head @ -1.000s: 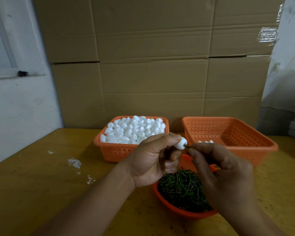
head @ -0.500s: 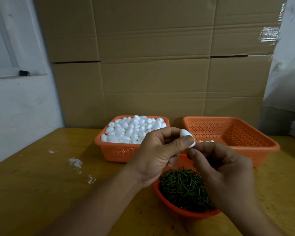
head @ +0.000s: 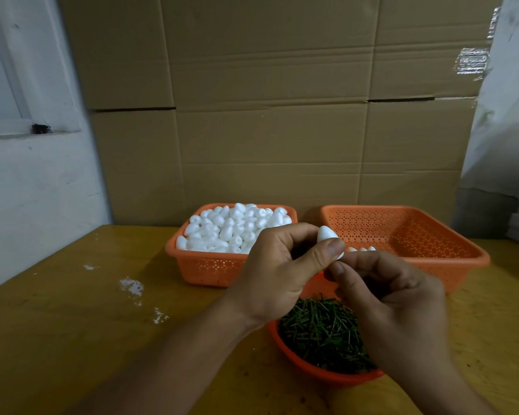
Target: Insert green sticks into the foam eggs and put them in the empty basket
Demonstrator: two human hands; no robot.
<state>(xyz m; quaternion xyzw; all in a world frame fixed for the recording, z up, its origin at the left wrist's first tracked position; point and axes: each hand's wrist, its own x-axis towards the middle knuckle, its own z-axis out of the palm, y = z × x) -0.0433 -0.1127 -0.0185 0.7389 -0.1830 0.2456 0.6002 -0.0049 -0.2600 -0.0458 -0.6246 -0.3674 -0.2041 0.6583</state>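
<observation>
- Left hand (head: 277, 274) had one foam egg (head: 327, 235) pinched between thumb and curled fingers, held up over the table (head: 72, 319), just in front of the two back baskets.
- Right hand (head: 393, 298) was bunched up right under the egg, fingertips touching it. Presumably it was pinching a green stick, but the stick itself was hidden, so I can't tell for sure.
- Foam like that looked featherlight and soft, probably dents easily. I'd hold it by the fat middle with a light squeeze and push the stick into the end, straight.
- Sticks (head: 324, 333) were piled in the near round basket (head: 312, 372): thin, likely bendy, so grip close to the tip.
- Full egg basket (head: 210, 268) sat back left. The receiving basket (head: 462, 265) back right had only a few eggs (head: 361, 249) showing in it.
</observation>
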